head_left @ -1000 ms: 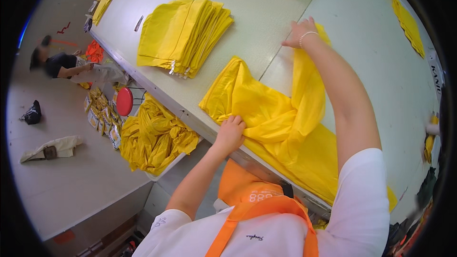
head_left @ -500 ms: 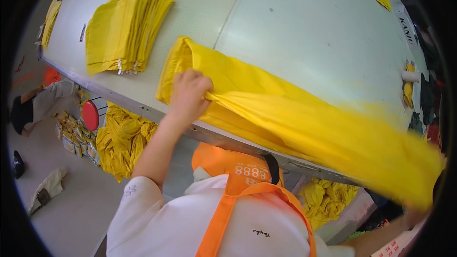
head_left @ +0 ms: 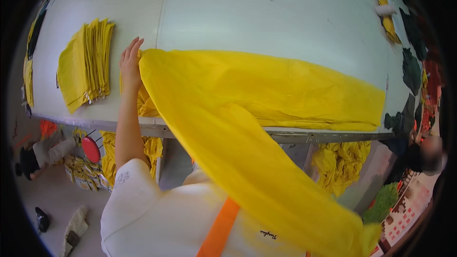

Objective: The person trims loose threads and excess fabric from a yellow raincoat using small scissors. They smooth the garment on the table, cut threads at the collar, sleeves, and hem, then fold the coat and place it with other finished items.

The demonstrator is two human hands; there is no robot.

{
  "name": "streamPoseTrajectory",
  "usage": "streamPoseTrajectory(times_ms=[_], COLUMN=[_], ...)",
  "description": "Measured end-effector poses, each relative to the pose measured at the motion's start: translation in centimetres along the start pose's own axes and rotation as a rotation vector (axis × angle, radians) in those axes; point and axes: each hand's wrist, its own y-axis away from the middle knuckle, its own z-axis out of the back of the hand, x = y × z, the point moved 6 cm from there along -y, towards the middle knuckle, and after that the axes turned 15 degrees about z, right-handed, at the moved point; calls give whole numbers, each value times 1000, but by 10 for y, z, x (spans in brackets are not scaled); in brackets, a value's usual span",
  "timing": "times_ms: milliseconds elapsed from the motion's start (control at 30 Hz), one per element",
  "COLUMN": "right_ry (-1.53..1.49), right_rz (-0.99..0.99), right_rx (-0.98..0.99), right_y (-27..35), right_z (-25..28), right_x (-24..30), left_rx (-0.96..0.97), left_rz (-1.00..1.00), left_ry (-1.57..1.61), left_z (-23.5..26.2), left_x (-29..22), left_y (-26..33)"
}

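A pair of yellow trousers (head_left: 285, 90), of smooth rainwear-like cloth, lies partly on the table. One leg stretches rightward along the table's near edge. The other slants off the edge, down across my front to the lower right, and its end is blurred. My left hand (head_left: 130, 62) is at the left end of the trousers, its fingers stretched out and a little apart, the thumb side against the cloth. Some bunched cloth shows beneath that wrist. I cannot see my right hand; the raised leg covers the lower right.
A stack of folded yellow garments (head_left: 85, 66) stands left of my hand. Below the pale table (head_left: 262, 23) are heaps of yellow cloth (head_left: 340, 164), a red stool (head_left: 91, 150) and packaged goods (head_left: 85, 173). A white roll (head_left: 384, 10) lies far right. Another person (head_left: 38, 154) is at the left.
The leg in the air has swung from over the table's right side down toward me. My left hand has loosened from its fist, fingers straightened. My view has turned.
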Motion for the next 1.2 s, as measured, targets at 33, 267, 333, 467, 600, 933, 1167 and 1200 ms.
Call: streamPoseTrajectory(times_ms=[33,267,333,467,600,933,1167,1200], right_ry=[-91,-486,-449,-13,16,440,576,577], right_rz=[-325,-1823,-1713,-773,-961,-587,-261,-287], right_rx=[165,697,801,1329,1200,998,1111,1096], right_y=[40,415,427,433,461,158,77,76], right_z=[-9,-97,-76,-55,-72,16,-88,-81], right_x=[-68,-123,-132,-149,-158,-157,-207,-212], left_rx=[26,321,318,268,265,235,247,256], left_rz=[-8,-135,-102,-81,-87,-78,38,56], left_ry=[-61,19,4,-6,-21,12,235,255], left_z=[16,-16,-9,-13,-20,-28,-19,-21], left_x=[4,19,23,32,30,45,39,44], left_y=[17,24,25,25,23,16,7,8])
